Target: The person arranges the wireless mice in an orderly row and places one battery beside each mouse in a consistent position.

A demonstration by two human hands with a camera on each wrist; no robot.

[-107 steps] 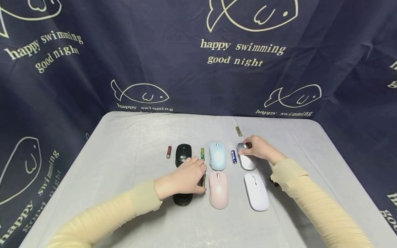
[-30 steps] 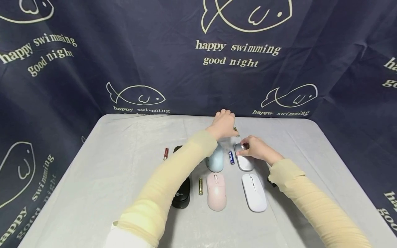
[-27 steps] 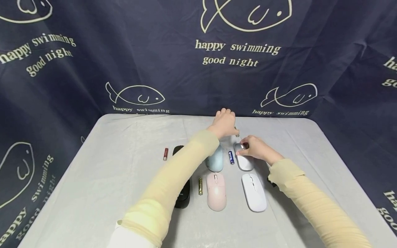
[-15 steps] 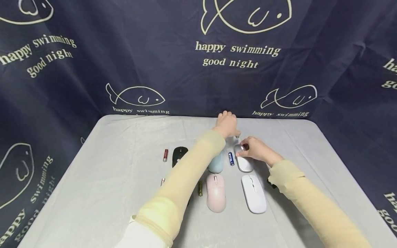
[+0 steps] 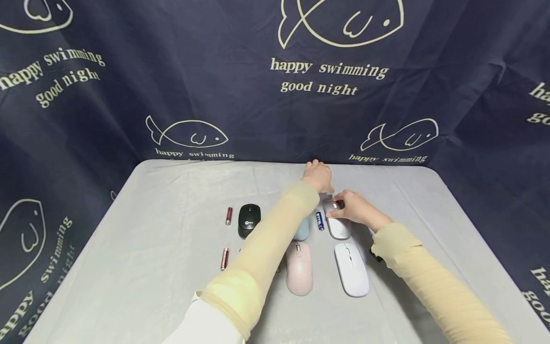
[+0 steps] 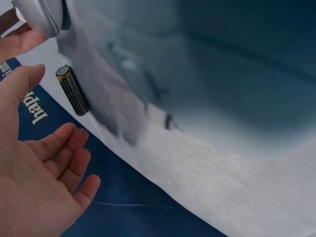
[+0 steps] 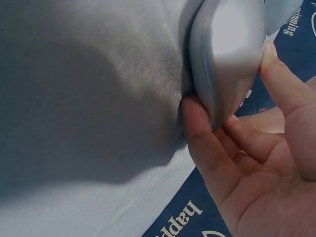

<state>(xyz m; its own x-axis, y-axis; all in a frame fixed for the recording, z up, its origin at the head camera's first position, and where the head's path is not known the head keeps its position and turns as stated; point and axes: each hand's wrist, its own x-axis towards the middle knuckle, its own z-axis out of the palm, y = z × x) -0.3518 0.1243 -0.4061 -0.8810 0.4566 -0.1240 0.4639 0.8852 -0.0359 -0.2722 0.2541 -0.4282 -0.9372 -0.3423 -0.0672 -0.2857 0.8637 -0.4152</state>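
Observation:
My right hand (image 5: 354,206) grips the front end of a silver computer mouse (image 5: 338,229), thumb on one side and fingertips on the other. In the right wrist view the mouse (image 7: 229,54) rests between thumb and fingers on the pale cloth. My left hand (image 5: 319,177) reaches to the back of the table, just beyond that mouse. Its fingers are loosely bent around a gold-and-black battery (image 6: 72,91) without touching it in the left wrist view; the head view hides this battery behind the hand. A blue battery (image 5: 320,220) lies left of the silver mouse.
A white mouse (image 5: 351,270) and a pink mouse (image 5: 299,270) lie nearer the front. My left sleeve covers part of a light blue mouse (image 5: 302,231). Further left are a black mouse (image 5: 249,220), an upper red battery (image 5: 229,216) and a lower red battery (image 5: 225,259).
My left hand has gone from beside the black mice to the far battery, then edged right and slightly nearer. The right hand stays on the silver mouse. The lower red battery has come into view.

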